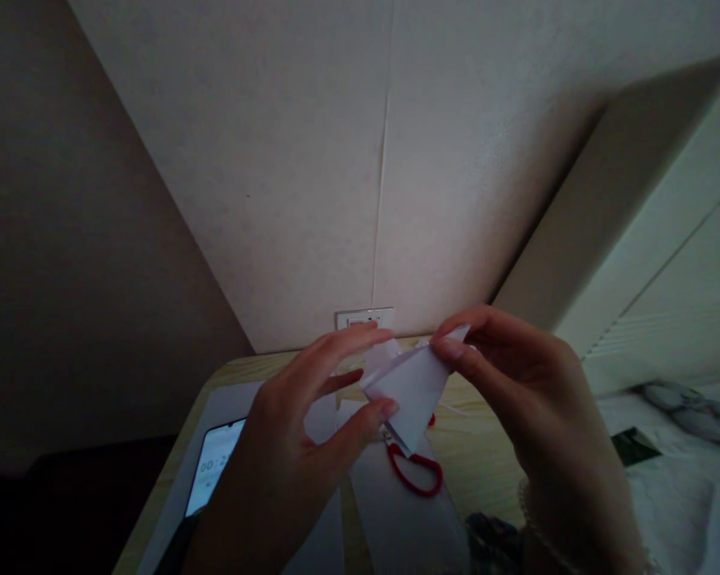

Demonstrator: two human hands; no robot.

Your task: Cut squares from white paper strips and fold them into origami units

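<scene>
A folded piece of white paper (409,389), roughly triangular, is held up above the table between both hands. My left hand (318,423) has its thumb on the paper's lower left side and its fingers behind the left edge. My right hand (516,375) pinches the upper right corner between thumb and fingertips. Beneath the paper lies a pair of scissors with red handles (417,475); the blades are mostly hidden. The scissors rest on a white sheet (389,519).
A phone (215,459) with a lit timer screen lies on another white sheet (318,519) at the left of the wooden table (485,447). At the back, a wall socket (365,318) sits just above the table edge. A pale cabinet or headboard (635,208) stands on the right.
</scene>
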